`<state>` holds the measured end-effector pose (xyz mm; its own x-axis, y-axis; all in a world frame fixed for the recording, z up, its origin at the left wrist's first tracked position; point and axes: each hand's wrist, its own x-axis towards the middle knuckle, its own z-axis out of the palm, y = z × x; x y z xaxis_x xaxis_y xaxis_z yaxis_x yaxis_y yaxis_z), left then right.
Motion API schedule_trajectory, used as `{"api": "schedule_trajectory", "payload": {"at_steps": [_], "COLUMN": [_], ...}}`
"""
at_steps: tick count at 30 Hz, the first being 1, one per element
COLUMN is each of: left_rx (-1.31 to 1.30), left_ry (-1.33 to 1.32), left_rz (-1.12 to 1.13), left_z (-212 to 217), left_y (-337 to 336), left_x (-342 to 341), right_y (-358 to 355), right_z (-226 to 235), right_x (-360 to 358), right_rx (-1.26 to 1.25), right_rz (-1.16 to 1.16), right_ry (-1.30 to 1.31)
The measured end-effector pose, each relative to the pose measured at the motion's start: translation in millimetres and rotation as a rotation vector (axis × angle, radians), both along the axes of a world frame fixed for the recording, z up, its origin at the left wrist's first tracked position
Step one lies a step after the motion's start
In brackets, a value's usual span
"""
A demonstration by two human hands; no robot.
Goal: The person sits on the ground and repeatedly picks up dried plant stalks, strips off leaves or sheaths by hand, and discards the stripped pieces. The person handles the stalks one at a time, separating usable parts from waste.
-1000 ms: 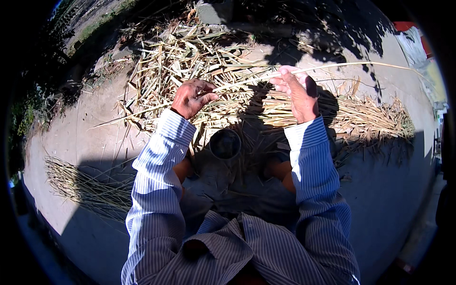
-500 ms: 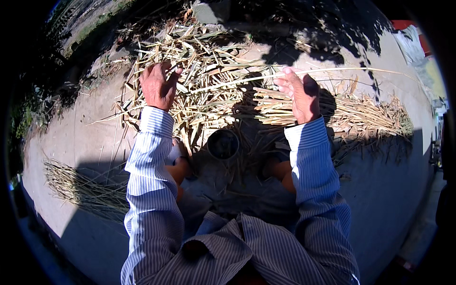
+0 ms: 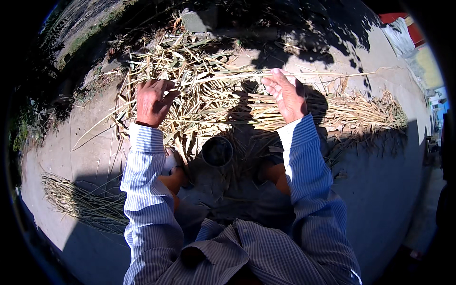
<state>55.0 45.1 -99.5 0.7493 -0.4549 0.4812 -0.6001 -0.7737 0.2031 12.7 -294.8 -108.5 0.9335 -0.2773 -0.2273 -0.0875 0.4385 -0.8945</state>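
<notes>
A long, thin dry stalk (image 3: 223,77) stretches across the view between my two hands, over a heap of loose straw-coloured leaves and stalks (image 3: 190,114). My left hand (image 3: 154,103) is closed on its left part, with the knuckles up; the fingertips are partly hidden. Farther right, my right hand (image 3: 287,97) pinches the stalk between thumb and fingers, and its thin tip runs on to the right. Below my right hand lies a thick bundle of dry stalks (image 3: 351,111).
A dark round pot (image 3: 217,151) stands between my feet. Another bundle of thin stalks (image 3: 80,197) lies on the concrete floor (image 3: 47,156) at the left, partly in shade. A grey block (image 3: 199,21) sits at the far edge, beside leafy shadows.
The view has shifted slightly. The stalk has slid a little to the left, its left end hanging lower. My left hand has turned somewhat; both hands keep their hold.
</notes>
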Motion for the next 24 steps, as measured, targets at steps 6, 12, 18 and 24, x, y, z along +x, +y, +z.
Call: {"api": "schedule_trajectory", "payload": {"at_steps": [6,12,18,24], "left_rx": [-0.19,-1.351,-0.235,-0.028], "left_ry": [-0.031,0.512,-0.231,-0.014], "left_rz": [-0.252,-0.205,0.206,-0.276], "left_z": [-2,10,25,14], "left_y": [-76,-73,-27,-54], "left_x": [-12,-1,11,0], "right_y": [54,42,25,29], "right_z": [7,-8,1,1], "right_x": [-15,-15,-14,-9], "right_rx": [-0.034,-0.08,-0.066,0.026], "right_rz": [0.1,0.029,0.037,0.028], "right_ry": [-0.111,-0.081,-0.032,-0.066]}}
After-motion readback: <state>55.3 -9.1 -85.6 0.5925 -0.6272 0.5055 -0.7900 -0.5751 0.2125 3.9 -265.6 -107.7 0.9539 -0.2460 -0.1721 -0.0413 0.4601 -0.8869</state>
